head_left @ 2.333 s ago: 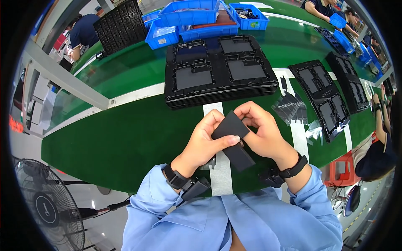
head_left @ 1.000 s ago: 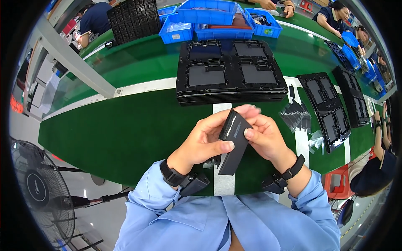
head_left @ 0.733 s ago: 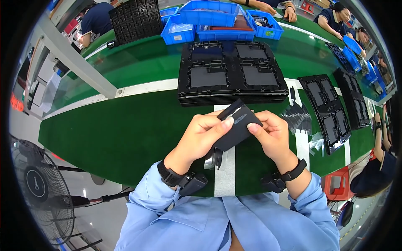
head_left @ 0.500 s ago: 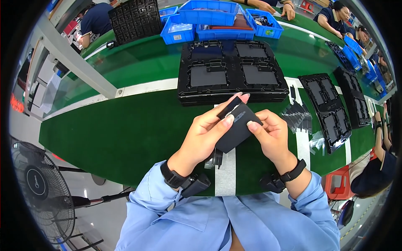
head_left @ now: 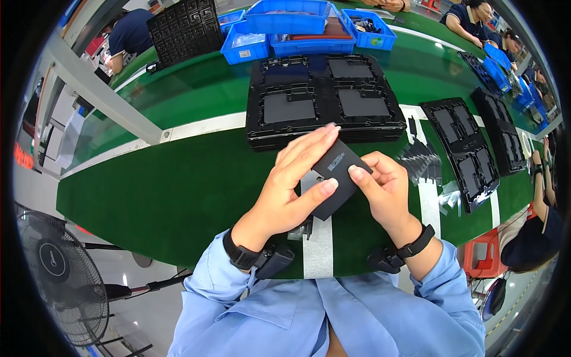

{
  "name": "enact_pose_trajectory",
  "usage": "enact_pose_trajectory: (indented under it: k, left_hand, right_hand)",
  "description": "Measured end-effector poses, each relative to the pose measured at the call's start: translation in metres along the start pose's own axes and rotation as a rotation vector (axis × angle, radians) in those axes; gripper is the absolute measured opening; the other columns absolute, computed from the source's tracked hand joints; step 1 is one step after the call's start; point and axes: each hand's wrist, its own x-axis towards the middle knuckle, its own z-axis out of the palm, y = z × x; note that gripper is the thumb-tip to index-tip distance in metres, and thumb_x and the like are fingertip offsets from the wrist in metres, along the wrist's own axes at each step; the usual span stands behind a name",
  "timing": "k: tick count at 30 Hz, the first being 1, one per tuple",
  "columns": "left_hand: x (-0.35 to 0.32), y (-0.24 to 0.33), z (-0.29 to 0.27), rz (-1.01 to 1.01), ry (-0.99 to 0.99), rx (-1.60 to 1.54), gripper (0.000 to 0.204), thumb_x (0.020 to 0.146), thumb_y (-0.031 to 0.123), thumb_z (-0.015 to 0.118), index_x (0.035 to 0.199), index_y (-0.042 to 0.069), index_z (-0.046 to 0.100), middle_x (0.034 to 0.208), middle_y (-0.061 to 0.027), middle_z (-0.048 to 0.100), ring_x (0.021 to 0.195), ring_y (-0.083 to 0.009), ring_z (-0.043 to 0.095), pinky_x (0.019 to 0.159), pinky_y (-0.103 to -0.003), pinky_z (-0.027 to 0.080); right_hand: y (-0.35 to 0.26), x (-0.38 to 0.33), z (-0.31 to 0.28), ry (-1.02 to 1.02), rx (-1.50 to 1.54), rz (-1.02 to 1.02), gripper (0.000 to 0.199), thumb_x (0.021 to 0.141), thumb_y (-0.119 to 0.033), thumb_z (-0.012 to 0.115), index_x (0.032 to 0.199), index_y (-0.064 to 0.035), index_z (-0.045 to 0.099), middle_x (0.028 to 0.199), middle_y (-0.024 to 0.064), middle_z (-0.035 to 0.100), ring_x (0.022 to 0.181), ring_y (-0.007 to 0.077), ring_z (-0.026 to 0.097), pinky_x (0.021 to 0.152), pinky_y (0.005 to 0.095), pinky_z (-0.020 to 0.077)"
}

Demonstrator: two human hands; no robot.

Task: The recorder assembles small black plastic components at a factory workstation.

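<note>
1. A flat black square part (head_left: pixel 334 178) is held above the near edge of the green conveyor belt (head_left: pixel 172 190), between both hands, over the white stripe (head_left: pixel 317 256) that crosses the belt.
2. The left hand (head_left: pixel 285 190) is closed on the part: its thumb is pressed on the top face and its straightened fingers are laid along the left edge and behind it.
3. The right hand (head_left: pixel 385 193) is clamped on the right edge of the part, with the thumb on top and the curled fingers below.
4. The part is tilted, one corner pointing away toward the stack of black trays (head_left: pixel 324 98), which lies just beyond the fingertips.
5. To the left of the hands a broad stretch of bare belt is seen, up to the grey frame bar (head_left: pixel 101 98).
6. To the right, room is narrowed by loose clear bags (head_left: pixel 422 163) and two black compartment trays (head_left: pixel 467 149).
7. Blue bins (head_left: pixel 297 27) are lined along the far edge of the belt, well apart from the hands.
8. A floor fan (head_left: pixel 56 279) stands below the near edge, at the left.
</note>
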Motion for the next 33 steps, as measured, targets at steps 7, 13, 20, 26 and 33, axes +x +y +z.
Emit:
enact_pose_trajectory:
  k: [7,13,20,26,33]
  left_hand:
    - [0.001,0.005,-0.004,-0.009,-0.035,0.347,0.074,0.077,0.047,0.069,0.14,0.016,0.046,0.148,-0.0174,0.034,0.135,-0.0354,0.033,0.108,-0.057,0.017]
    - [0.001,0.014,0.001,0.0,0.052,0.836,0.083,0.065,0.065,0.07,0.137,0.029,0.05,0.151,-0.019,0.024,0.138,-0.0378,0.025,0.103,-0.068,0.011]
    - [-0.001,0.004,0.0,-0.119,0.237,0.175,0.053,0.074,0.027,0.076,0.12,0.006,0.058,0.116,-0.0086,0.063,0.108,-0.0226,0.059,0.107,-0.048,0.021]
    - [0.001,0.003,0.004,0.099,0.326,0.505,0.025,0.077,0.018,0.073,0.097,0.006,0.063,0.089,-0.0052,0.066,0.085,-0.0203,0.061,0.091,-0.04,0.032]
    - [0.004,0.005,0.002,0.196,0.334,0.77,0.011,0.079,0.013,0.07,0.081,0.007,0.062,0.077,-0.0007,0.063,0.067,-0.017,0.057,0.082,-0.038,0.031]
  right_hand:
    - [0.0,0.001,-0.001,0.013,0.036,0.018,0.011,0.091,-0.008,0.062,0.095,0.0026,0.06,0.082,0.0035,0.066,0.073,0.0037,0.06,0.064,0.0177,0.0464]
    - [0.003,0.002,0.0,0.058,-0.011,0.036,0.012,0.091,-0.009,0.063,0.094,0.0021,0.061,0.08,0.0025,0.065,0.07,0.0026,0.058,0.061,0.0172,0.0445]
    - [0.002,0.001,0.003,0.063,-0.077,0.035,0.013,0.091,-0.01,0.063,0.094,0.0023,0.061,0.079,0.0025,0.066,0.069,0.0025,0.059,0.06,0.0169,0.0443]
    - [0.006,-0.002,0.005,0.002,-0.098,0.035,0.012,0.09,-0.008,0.063,0.094,0.0027,0.061,0.08,0.0043,0.068,0.071,0.0037,0.062,0.061,0.0174,0.0463]
    - [0.006,-0.003,0.008,-0.01,-0.171,0.015,0.011,0.089,-0.007,0.064,0.092,0.0034,0.061,0.081,0.0053,0.069,0.071,0.0051,0.063,0.062,0.0182,0.0485]
